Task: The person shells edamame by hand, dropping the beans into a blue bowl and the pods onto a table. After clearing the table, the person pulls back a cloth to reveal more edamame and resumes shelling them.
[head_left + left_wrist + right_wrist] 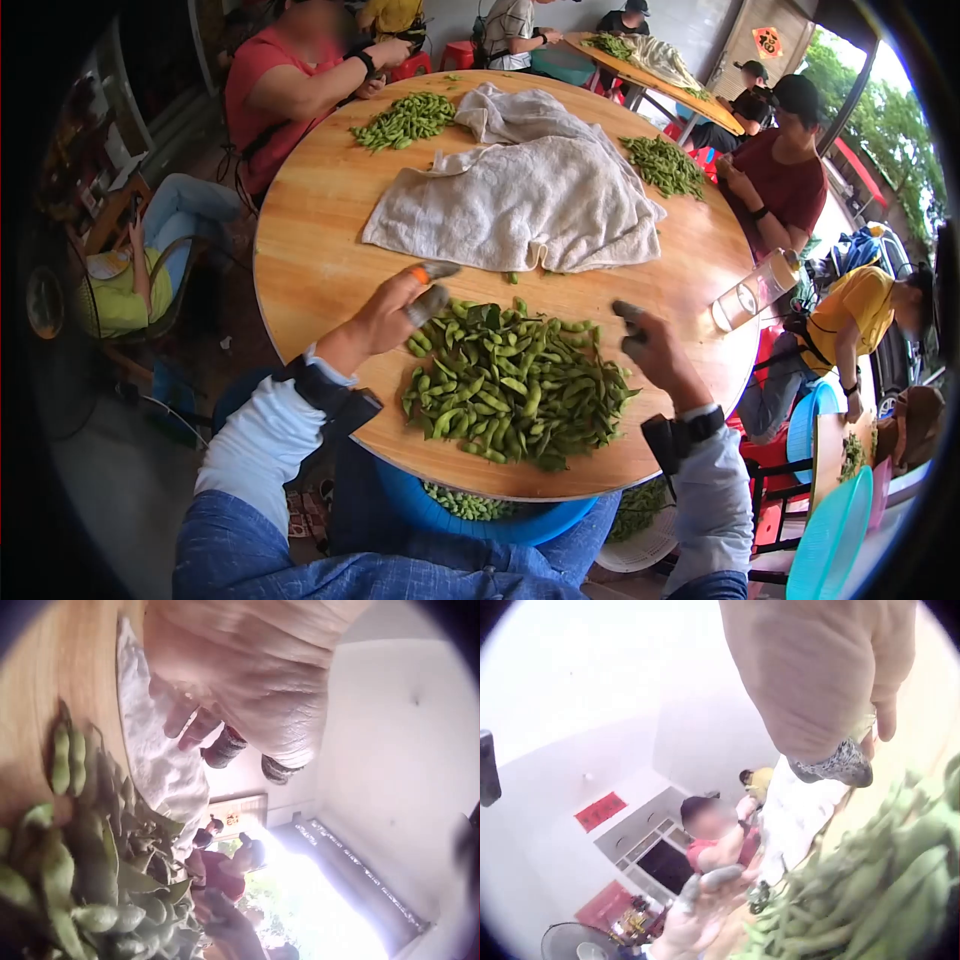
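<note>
A broad pile of green pods (pixel 515 385) lies near the front edge of the round wooden table (pixel 310 230). At the pile's upper left my left hand (pixel 385 305) is held with fingers extended, dark coverings on its fingertips and an orange band on one finger. My right hand (pixel 655 350), its fingertips covered too, hovers by the pile's right side. Neither hand shows a pod in it. In the left wrist view pods (pixel 56 877) lie below the left hand (pixel 247 675); the right wrist view shows the right hand (pixel 817 682) above the pods (pixel 855 892).
A white towel (pixel 520 200) covers the table's middle, with smaller pod piles (pixel 405 120) (pixel 665 165) beyond. A clear container (pixel 755 290) stands at the right edge. Below the front edge sits a blue basin (pixel 560 520). People sit around.
</note>
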A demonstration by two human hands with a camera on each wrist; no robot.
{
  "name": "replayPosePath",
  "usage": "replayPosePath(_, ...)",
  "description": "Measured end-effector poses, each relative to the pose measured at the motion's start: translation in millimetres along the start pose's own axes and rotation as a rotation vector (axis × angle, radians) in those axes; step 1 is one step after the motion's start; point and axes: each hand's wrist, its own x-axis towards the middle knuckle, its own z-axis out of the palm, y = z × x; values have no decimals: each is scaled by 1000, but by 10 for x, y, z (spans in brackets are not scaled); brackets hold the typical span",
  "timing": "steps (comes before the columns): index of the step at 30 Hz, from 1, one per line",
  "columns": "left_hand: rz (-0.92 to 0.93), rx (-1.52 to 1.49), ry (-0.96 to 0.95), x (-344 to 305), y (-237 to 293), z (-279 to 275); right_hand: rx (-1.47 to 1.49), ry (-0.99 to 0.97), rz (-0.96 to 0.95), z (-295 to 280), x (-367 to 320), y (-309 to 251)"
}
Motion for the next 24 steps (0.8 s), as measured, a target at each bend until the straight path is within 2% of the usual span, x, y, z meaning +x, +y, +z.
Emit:
replayPosePath(1, 263, 249, 29, -68, -78, -93, -18, 55, 33, -50, -121, 199)
replayPosePath(4, 284, 658, -62, -490, -60, -140, -24, 183, 103, -47, -467, 426)
replayPosePath(6, 193, 810, -127, -703, -141, 21, -35, 223, 159, 65, -574, 475)
replayPosePath(7, 146, 886, -160, -802, -184, 118, 50, 231, 85, 174, -586, 445)
replayPosePath(8, 170, 933, -177, -837, -275, 222, 191, 230, 89, 292, -575, 347)
replayPosePath(12, 260, 847, -29, -776, -425, 597, 123, 95, 48, 638, -603, -139)
replayPosePath(13, 259, 798, -12, -772, -390, 639, 253, 79, 65, 683, -652, -282)
replayPosePath(14, 259, 749, 2, -764, -343, 673, 241, 37, 46, 744, -669, -163)
replayPosePath(15, 242, 886, 28, -808, -271, 666, 196, -8, 74, 680, -697, -163)
replayPosePath(16, 276, 862, 26, -807, -199, 624, 153, -53, 101, 579, -709, -162)
replayPosePath(18, 338, 814, 19, -819, -126, 469, 48, 88, 149, 319, -701, -83)
replayPosePath(19, 420, 698, 90, -797, -138, 418, 108, 249, 82, 217, -707, -19)
replayPosePath(20, 525, 566, 179, -743, 97, 451, 71, 330, 50, 98, -711, 155)
replayPosePath(22, 415, 694, 312, -679, 49, 347, 24, 358, 186, -113, -811, 294)
replayPosePath(23, 394, 699, 378, -603, 60, 339, 83, 347, 153, -122, -861, 284)
replayPosePath(24, 394, 663, 341, -517, 98, 329, 142, 336, 124, -132, -955, 258)
